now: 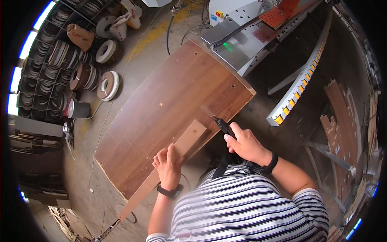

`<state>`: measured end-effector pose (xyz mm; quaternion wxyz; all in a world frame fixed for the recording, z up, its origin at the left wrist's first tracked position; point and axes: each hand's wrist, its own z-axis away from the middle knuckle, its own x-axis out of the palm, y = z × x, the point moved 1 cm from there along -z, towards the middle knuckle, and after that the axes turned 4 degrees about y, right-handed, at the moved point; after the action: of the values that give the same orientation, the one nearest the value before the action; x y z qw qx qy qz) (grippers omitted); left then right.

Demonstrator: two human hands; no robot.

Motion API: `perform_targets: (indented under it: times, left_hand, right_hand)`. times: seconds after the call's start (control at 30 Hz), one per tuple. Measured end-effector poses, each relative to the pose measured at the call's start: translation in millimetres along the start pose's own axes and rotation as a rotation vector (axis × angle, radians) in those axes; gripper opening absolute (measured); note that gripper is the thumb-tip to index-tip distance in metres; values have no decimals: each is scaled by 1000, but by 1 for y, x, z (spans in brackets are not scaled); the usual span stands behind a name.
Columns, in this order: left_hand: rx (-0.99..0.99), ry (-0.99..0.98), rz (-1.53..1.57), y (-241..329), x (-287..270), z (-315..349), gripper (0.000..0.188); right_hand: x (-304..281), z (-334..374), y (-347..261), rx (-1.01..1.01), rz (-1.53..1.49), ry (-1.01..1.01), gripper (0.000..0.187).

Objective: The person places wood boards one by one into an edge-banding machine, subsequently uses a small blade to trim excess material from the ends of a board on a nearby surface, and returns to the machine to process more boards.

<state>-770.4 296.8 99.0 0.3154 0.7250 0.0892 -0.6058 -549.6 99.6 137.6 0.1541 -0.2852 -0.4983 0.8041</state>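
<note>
My left hand [167, 166] is closed around a long, narrow light-brown board [187, 139]. Its near end, with a dark spot on its face, rests over the edge of the wooden tabletop [161, 105]; the rest runs down toward the lower left. To the right, my right hand [246, 145] grips a black hand tool [222, 125] with a narrow pointed front. That tip is above the tabletop's right-hand edge, a short way from the board's end. Exactly what kind of tool it is, I cannot make out.
A grey machine bed [231, 50] adjoins the tabletop's far corner. Right of it stretches a curved rail with yellow rollers [296, 95]. Rolls of edging strip [108, 85] stand on the floor and rack at left. Stacked brown strips [344, 121] lie at right.
</note>
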Motion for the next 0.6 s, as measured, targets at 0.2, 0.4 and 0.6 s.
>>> perform_targets:
  times: [0.2, 0.4, 0.6]
  left_hand:
    - [18, 38, 14, 0, 1, 3, 65]
    - [5, 55, 68, 0, -1, 2, 62]
    - [-2, 61, 98, -2, -2, 2, 60]
  right_hand:
    - [14, 11, 3, -93, 370, 27, 28]
    - [16, 7, -14, -23, 453, -82, 31]
    - [19, 5, -33, -52, 615, -156, 22]
